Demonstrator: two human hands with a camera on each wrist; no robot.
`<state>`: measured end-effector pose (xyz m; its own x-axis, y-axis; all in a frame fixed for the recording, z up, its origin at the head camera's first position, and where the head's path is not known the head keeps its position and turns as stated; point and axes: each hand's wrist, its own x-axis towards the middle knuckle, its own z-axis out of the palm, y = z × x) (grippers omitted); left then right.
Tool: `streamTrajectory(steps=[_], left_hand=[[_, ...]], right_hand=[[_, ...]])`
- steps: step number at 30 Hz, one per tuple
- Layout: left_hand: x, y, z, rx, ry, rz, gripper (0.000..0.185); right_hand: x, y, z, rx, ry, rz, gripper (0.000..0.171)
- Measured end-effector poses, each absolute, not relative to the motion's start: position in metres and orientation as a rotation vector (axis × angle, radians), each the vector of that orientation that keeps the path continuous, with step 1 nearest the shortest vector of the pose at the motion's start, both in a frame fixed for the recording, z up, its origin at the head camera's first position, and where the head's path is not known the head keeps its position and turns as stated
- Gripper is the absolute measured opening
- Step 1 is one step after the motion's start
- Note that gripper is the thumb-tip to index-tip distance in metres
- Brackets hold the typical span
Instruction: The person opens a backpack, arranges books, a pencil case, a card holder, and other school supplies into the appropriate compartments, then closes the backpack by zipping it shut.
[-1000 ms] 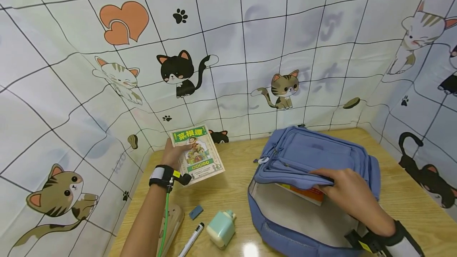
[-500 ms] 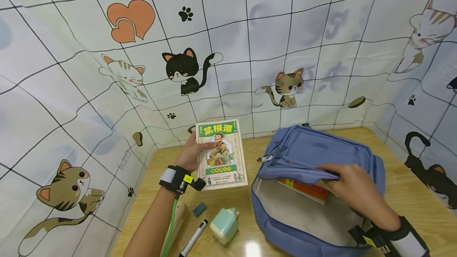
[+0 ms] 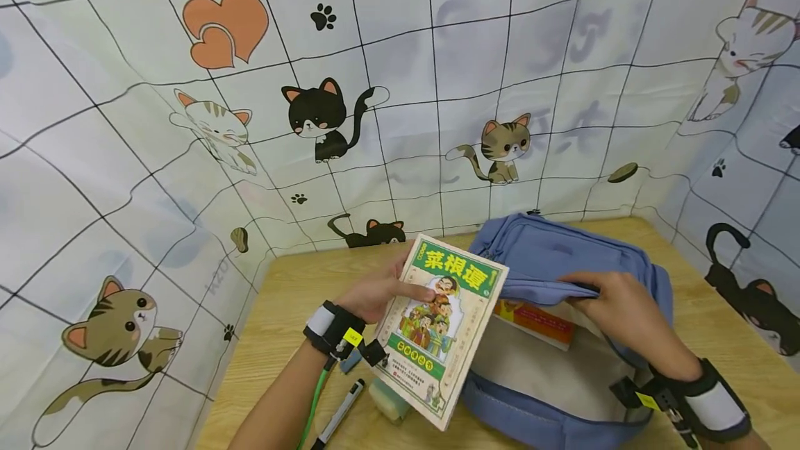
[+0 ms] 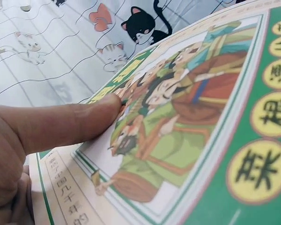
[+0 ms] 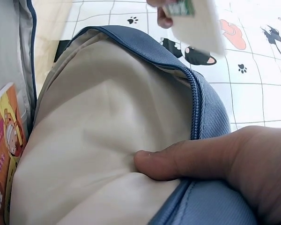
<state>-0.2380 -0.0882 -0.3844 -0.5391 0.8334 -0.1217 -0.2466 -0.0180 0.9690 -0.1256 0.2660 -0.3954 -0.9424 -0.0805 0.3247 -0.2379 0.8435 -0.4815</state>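
Note:
My left hand (image 3: 382, 292) grips a cream and green paperback book (image 3: 459, 380) by its left edge, thumb across the cartoon figures on the cover. The book is tilted, and its right side overlaps the opening of a blue backpack (image 3: 562, 255) in the head view. My right hand (image 3: 615, 304) pinches the zippered edge of the backpack's flap and holds it up. In the right wrist view its thumb (image 5: 178, 159) presses the beige lining (image 5: 93, 117). Inside the backpack lies an orange-red book (image 3: 536, 325), partly covered by the flap.
A pale green bottle (image 3: 387, 401), partly hidden by the book, stands on the wooden table (image 3: 312, 276). Beside it lie a white and black marker (image 3: 339, 414) and a blue eraser (image 3: 351, 361), partly covered by the left wrist. A cat-print curtain (image 3: 400, 123) hangs behind.
My left hand has carried the book rightward and closer to me, up to the backpack's opening, tilting it on the way. The right hand keeps holding up the flap.

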Motion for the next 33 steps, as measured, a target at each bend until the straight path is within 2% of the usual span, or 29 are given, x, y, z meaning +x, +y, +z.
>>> streamTrajectory(steps=[7, 11, 24, 29, 30, 33], left_hand=[[-0.217, -0.051, -0.398, 0.696, 1.313, 1.397, 0.081], [-0.210, -0.031, -0.409, 0.700, 1.280, 1.277, 0.075], [-0.212, 0.016, -0.451, 0.596, 1.380, 1.134, 0.073], [-0.221, 0.026, -0.456, 0.511, 1.590, 1.203, 0.095], [-0.224, 0.028, -0.457, 0.473, 1.575, 1.204, 0.090], [-0.232, 0.035, -0.462, 0.352, 1.447, 1.178, 0.055]], right_hand=[[-0.127, 0.270, -0.393, 0.225, -2.731, 0.786, 0.028], [-0.129, 0.269, -0.390, 0.241, -2.713, 0.781, 0.026], [-0.124, 0.269, -0.383, 0.251, -2.724, 0.825, 0.027], [-0.123, 0.267, -0.383, 0.235, -2.709, 0.814, 0.028], [-0.122, 0.267, -0.383, 0.234, -2.706, 0.813, 0.028], [-0.122, 0.267, -0.383, 0.230, -2.701, 0.800, 0.028]])
